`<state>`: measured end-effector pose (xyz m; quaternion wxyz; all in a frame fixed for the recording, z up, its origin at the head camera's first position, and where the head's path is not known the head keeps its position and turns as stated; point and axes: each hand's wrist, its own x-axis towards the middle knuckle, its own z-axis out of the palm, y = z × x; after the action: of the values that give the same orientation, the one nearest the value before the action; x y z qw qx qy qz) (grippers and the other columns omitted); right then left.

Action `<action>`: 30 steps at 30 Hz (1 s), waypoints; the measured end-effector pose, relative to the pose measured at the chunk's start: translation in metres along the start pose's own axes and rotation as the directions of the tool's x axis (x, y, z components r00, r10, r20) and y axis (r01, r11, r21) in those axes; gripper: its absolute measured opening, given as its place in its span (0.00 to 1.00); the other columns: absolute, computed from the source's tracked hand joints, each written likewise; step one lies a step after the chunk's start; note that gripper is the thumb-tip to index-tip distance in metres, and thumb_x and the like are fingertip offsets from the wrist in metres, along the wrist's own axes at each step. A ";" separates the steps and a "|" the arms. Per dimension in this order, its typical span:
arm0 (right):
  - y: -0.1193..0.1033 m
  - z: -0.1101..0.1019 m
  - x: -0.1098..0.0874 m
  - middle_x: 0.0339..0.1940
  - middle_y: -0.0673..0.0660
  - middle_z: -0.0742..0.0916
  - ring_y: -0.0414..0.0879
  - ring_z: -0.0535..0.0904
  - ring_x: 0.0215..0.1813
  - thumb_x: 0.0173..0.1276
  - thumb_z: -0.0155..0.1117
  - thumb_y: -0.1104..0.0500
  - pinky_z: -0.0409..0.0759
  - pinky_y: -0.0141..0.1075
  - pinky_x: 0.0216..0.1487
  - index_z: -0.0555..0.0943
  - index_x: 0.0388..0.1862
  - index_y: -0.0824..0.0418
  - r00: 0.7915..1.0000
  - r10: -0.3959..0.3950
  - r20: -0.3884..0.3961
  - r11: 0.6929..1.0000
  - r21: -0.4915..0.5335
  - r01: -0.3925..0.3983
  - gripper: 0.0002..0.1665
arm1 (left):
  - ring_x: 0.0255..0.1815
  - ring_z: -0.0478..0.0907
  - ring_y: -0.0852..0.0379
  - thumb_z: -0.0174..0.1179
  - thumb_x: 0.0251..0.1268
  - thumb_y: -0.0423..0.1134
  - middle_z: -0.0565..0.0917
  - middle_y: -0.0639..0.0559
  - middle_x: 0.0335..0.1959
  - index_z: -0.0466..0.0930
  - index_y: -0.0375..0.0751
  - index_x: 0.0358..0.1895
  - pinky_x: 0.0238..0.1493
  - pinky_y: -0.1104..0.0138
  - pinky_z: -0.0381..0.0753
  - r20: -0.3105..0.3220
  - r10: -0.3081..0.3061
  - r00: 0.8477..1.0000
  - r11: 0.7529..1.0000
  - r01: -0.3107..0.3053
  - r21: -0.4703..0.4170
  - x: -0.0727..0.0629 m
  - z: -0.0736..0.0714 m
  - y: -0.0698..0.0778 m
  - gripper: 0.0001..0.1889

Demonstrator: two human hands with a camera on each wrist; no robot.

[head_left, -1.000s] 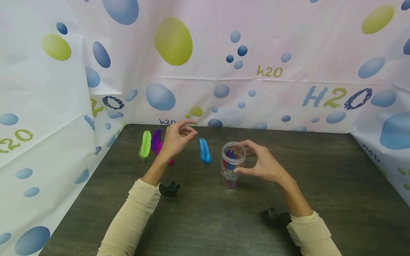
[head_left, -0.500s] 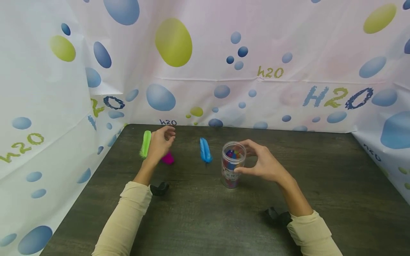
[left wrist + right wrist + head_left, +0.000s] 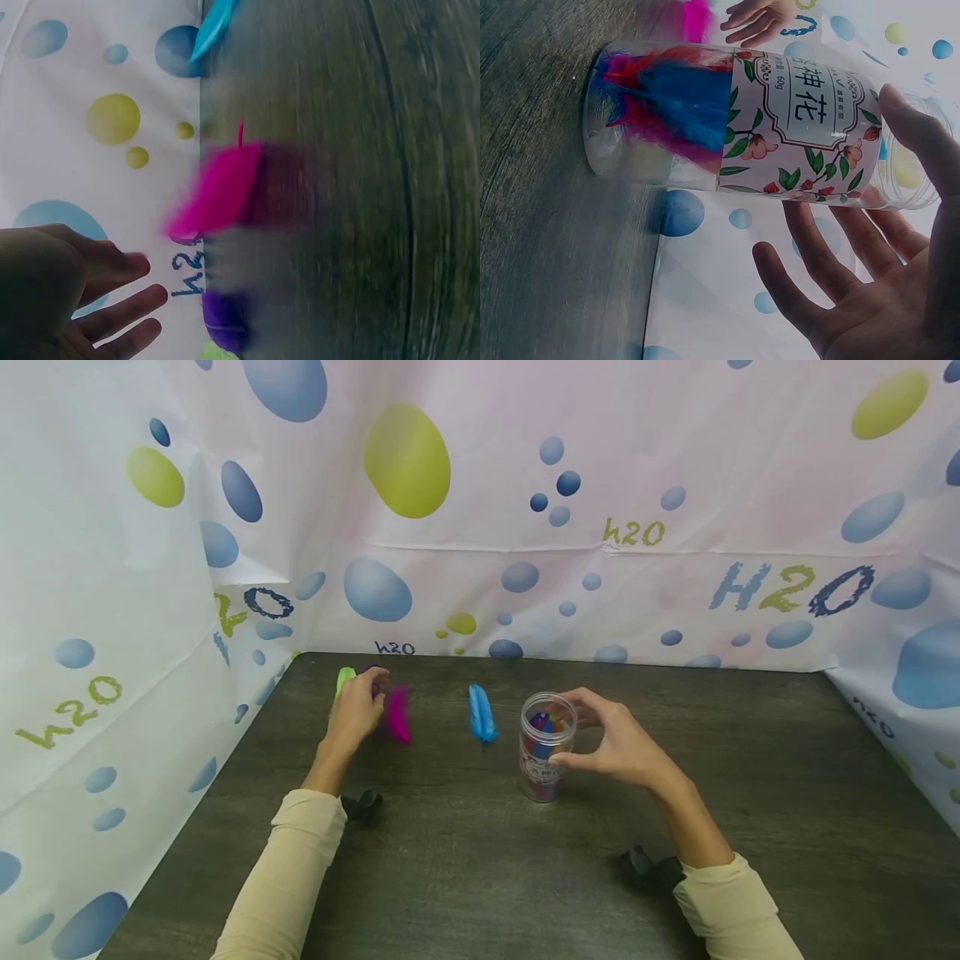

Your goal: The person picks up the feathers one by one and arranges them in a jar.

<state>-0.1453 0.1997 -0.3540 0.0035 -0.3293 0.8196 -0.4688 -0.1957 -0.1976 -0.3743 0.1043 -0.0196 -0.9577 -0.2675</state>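
In the head view my left hand (image 3: 356, 710) hovers over the left side of the table, fingers loosely bent and holding nothing. It covers most of a purple feather (image 3: 225, 322) and part of a lime green feather (image 3: 345, 677). Just right of it lies a magenta feather (image 3: 399, 714), and farther right a blue feather (image 3: 482, 714). My right hand (image 3: 617, 742) holds an upright clear jar (image 3: 542, 768) near its lidless top, thumb on the near side and fingers behind. Inside the jar, blue and red feathers (image 3: 675, 97) show below a floral label (image 3: 802, 127).
All of this is on a dark wood-grain table (image 3: 480, 877). A white bubble-print sheet (image 3: 480, 485) rises along its back and sides. Black wrist-worn devices (image 3: 362, 806) sit beside both forearms, low over the tabletop.
My left hand has moved left and down, from beside the blue feather to over the purple one, uncovering the magenta feather and covering part of the green one. My right hand and the jar stay put.
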 end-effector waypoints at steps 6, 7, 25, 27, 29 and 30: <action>-0.001 -0.002 0.000 0.55 0.62 0.87 0.64 0.85 0.58 0.58 0.81 0.63 0.80 0.64 0.60 0.74 0.66 0.67 1.000 0.008 -0.001 1.000 -0.003 -0.008 0.39 | 0.58 0.81 0.33 0.67 0.70 0.33 0.83 0.29 0.59 0.77 0.26 0.63 0.61 0.44 0.80 0.044 0.000 0.999 1.000 -0.001 0.014 0.007 0.014 0.000 0.23; -0.001 -0.002 -0.001 0.55 0.62 0.87 0.64 0.85 0.58 0.58 0.81 0.63 0.80 0.65 0.60 0.74 0.66 0.67 1.000 0.009 0.000 1.000 -0.003 -0.009 0.39 | 0.58 0.81 0.34 0.67 0.70 0.35 0.83 0.30 0.59 0.77 0.26 0.64 0.60 0.44 0.80 0.056 0.005 0.998 1.000 -0.006 0.009 0.008 0.018 0.002 0.23; -0.002 0.000 0.000 0.55 0.61 0.87 0.63 0.85 0.58 0.58 0.81 0.62 0.80 0.63 0.60 0.74 0.66 0.66 1.000 -0.001 -0.001 1.000 -0.003 0.001 0.39 | 0.57 0.81 0.32 0.72 0.59 0.23 0.83 0.28 0.54 0.78 0.26 0.62 0.59 0.46 0.82 0.135 -0.001 0.991 1.000 0.002 -0.003 0.018 0.048 0.026 0.26; -0.002 0.000 0.000 0.55 0.62 0.87 0.63 0.85 0.58 0.58 0.81 0.62 0.80 0.64 0.60 0.74 0.66 0.66 1.000 0.003 0.000 1.000 -0.003 -0.003 0.39 | 0.55 0.82 0.34 0.71 0.57 0.21 0.84 0.30 0.52 0.78 0.26 0.61 0.58 0.46 0.82 0.117 0.008 0.993 0.999 -0.003 -0.044 0.017 0.046 0.026 0.26; -0.002 0.000 -0.001 0.55 0.62 0.87 0.63 0.85 0.58 0.59 0.81 0.62 0.80 0.65 0.60 0.74 0.66 0.67 1.000 0.006 0.000 1.000 0.000 -0.006 0.39 | 0.52 0.83 0.35 0.71 0.56 0.20 0.85 0.30 0.50 0.79 0.27 0.60 0.56 0.47 0.83 0.103 0.014 0.995 0.997 -0.005 -0.082 0.017 0.043 0.026 0.25; -0.002 0.000 -0.001 0.55 0.62 0.87 0.64 0.85 0.58 0.59 0.81 0.62 0.80 0.66 0.59 0.74 0.66 0.67 1.000 0.007 0.001 1.000 0.003 -0.007 0.39 | 0.50 0.84 0.35 0.70 0.56 0.20 0.86 0.30 0.49 0.79 0.27 0.60 0.55 0.47 0.84 0.096 0.014 0.995 0.994 -0.004 -0.105 0.017 0.042 0.027 0.25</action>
<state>-0.1437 0.2000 -0.3527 0.0060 -0.3264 0.8202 -0.4697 -0.2176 -0.1534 -0.3922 0.0577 -0.0423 -0.9461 -0.3158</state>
